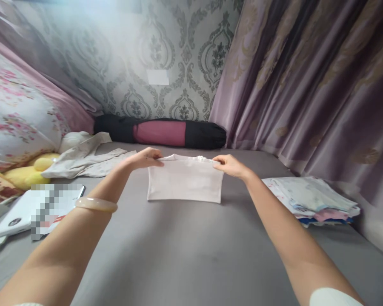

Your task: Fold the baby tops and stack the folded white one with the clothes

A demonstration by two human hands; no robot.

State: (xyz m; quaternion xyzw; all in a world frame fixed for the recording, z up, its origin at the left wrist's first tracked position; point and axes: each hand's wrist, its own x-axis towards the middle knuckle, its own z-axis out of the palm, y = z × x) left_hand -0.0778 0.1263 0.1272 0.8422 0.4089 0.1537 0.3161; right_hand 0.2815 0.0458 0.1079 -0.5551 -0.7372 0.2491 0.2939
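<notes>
A folded white garment (pixel 185 180) is held out in front of me above the grey bed sheet (pixel 178 250), its front panel a flat rectangle. My left hand (pixel 147 157) pinches its upper left corner, and my right hand (pixel 229 165) pinches the upper right one. Along the top edge between the hands, a small ruffled or bunched bit shows. Whether the lower edge touches the sheet, I cannot tell. A pale bangle circles my left forearm.
Folded clothes (pixel 315 197) are stacked at the right. Left lie a crumpled light garment (pixel 86 157), a yellow plush (pixel 28 174), a white device (pixel 15 216) and a partly blurred flat item (pixel 67 195). A black and maroon roll bag (pixel 159 132) rests against the wall, beside purple curtains (pixel 274 76).
</notes>
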